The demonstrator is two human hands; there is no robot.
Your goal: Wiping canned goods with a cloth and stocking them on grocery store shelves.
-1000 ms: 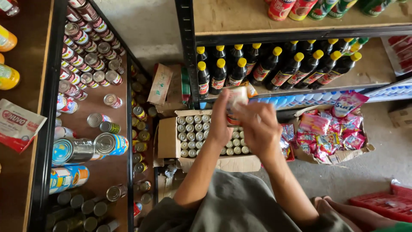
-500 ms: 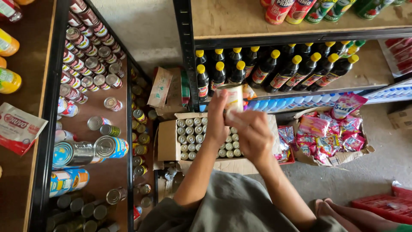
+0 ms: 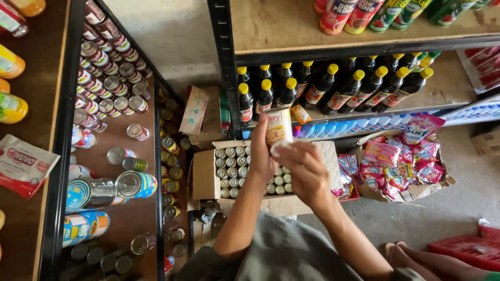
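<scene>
Here, in the head view, both hands meet over an open cardboard box (image 3: 204,174) packed with rows of small cans (image 3: 230,171). The left hand (image 3: 262,153) is wrapped around a small can with a cream and yellow label (image 3: 278,132), holding it upright with fingers curled behind it. The right hand (image 3: 304,169) is clenched on a white cloth (image 3: 277,150) pressed against the lower end of that can, touching it. Directly beneath the grip lie the can tops in the box. Beyond the grip, a metal shelf (image 3: 291,54) carries dark bottles with yellow caps (image 3: 333,86). To the right of the grip sits another carton of pink sachets (image 3: 396,164). Well to the left of the grip, a brown shelf (image 3: 140,208) holds tins lying on their sides (image 3: 135,183). Nearer than the grip, the person's forearms run back to a grey-green garment (image 3: 286,250).
</scene>
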